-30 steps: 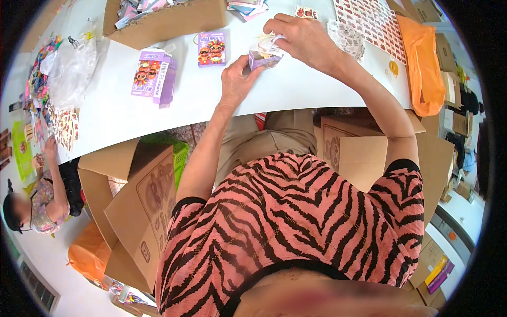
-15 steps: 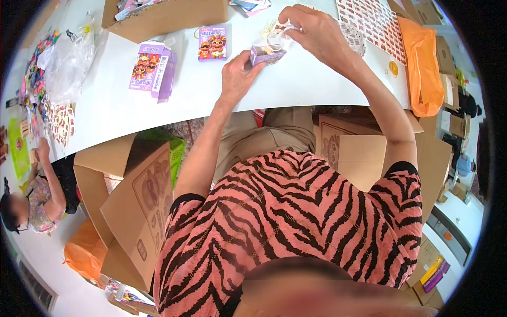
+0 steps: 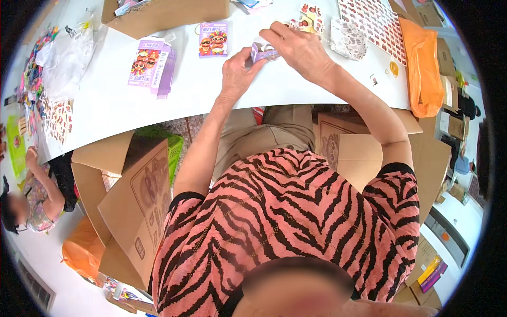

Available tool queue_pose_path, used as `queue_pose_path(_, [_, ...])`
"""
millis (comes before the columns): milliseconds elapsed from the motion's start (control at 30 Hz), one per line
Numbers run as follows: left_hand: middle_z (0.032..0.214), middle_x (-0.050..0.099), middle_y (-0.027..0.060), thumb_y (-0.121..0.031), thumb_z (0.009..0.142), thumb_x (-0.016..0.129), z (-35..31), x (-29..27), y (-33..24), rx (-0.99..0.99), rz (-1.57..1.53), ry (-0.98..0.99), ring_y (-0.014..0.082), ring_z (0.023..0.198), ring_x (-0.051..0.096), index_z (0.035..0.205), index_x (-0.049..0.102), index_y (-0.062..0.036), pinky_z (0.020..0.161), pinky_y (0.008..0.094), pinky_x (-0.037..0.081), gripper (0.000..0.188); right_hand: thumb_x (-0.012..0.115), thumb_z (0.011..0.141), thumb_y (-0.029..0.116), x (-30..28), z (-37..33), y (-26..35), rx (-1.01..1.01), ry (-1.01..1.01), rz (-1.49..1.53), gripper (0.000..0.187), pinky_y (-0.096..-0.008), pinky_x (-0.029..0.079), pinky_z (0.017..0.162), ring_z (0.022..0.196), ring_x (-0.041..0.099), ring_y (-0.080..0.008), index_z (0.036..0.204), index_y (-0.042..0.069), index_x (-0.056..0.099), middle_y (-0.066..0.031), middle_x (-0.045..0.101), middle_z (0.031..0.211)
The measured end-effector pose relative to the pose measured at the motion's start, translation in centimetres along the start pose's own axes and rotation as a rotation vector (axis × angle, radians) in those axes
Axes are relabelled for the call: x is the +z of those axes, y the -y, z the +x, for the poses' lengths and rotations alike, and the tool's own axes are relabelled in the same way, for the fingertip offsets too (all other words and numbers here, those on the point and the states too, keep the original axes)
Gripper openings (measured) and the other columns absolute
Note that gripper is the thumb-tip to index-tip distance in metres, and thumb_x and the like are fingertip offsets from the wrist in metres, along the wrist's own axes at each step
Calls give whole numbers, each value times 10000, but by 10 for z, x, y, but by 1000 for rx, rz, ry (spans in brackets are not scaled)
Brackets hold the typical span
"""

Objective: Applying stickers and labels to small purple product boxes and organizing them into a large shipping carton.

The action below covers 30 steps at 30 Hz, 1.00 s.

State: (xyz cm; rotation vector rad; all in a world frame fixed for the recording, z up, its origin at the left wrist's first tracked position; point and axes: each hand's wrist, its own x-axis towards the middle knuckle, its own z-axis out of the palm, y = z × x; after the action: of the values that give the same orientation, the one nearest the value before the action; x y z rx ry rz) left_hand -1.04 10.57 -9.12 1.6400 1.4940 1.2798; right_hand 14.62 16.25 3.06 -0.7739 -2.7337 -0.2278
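A small purple carton (image 3: 260,54) with its mouth uncovered is gripped by my left hand (image 3: 236,75), thumb on its near side. Whitish, see-through material shows in the carton's mouth. My right hand (image 3: 305,54) is bent over that mouth from the right, fingers closed and pointing down into it; what they pinch is hidden. To the left lies a flat purple printed box (image 3: 213,40). Farther left rests a stack of similar purple boxes (image 3: 148,66), slightly fanned. Just beyond my right hand are small printed sticker pieces (image 3: 311,20).
Clear crumpled packaging (image 3: 348,41) and a large sticker sheet (image 3: 376,26) lie right, beside an orange bag (image 3: 421,66). A yellow tape roll (image 3: 393,67) is near the edge. A cardboard box (image 3: 163,18) stands at the back. A co-worker (image 3: 39,198) sits left; open cartons (image 3: 127,206) flank my legs.
My right hand has come down and left, from above the carton with clear plastic in its fingers to the carton's mouth. My left hand still holds the carton.
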Motion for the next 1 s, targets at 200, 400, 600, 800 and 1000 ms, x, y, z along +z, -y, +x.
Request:
queue_pose_path(200, [731,648,134,-210,761,754,0,2,2,-11,-20,-9,257,631,620,950,635,-17,609,351,504,296,596,822,54,-4,-6,-4,74,10,225,287,-338,551,612,781,652,-241,1108,79,573,-53,617,1011])
queue_pose_path(400, [736,660,121,-178,757,761,1,3,3,-12,-58,-26,227,623,627,942,642,-20,595,330,505,271,598,842,92,-2,-17,-9,94,228,274,245,-359,552,649,798,654,-258,1087,85,612,-73,651,1032])
queue_pose_path(600, [728,663,111,-151,759,759,0,2,0,-22,-69,-12,199,613,631,932,644,-20,584,310,504,246,614,854,112,3,-23,-11,165,-94,423,305,-341,547,632,751,651,-260,1159,112,605,-65,641,1081])
queue_pose_path(800, [739,666,112,-144,766,753,-1,-1,-3,-28,-74,-10,190,622,633,943,648,-17,593,301,504,242,660,841,147,-16,-20,-5,401,-121,487,322,-297,526,637,716,606,-193,1161,133,619,-21,614,1121])
queue_pose_path(1000, [761,670,116,-139,768,752,2,-1,-6,-71,-77,21,179,651,642,960,649,-13,607,302,506,253,684,807,127,4,-38,-16,233,-155,328,317,-306,548,677,856,648,-191,1121,128,640,-32,619,1114])
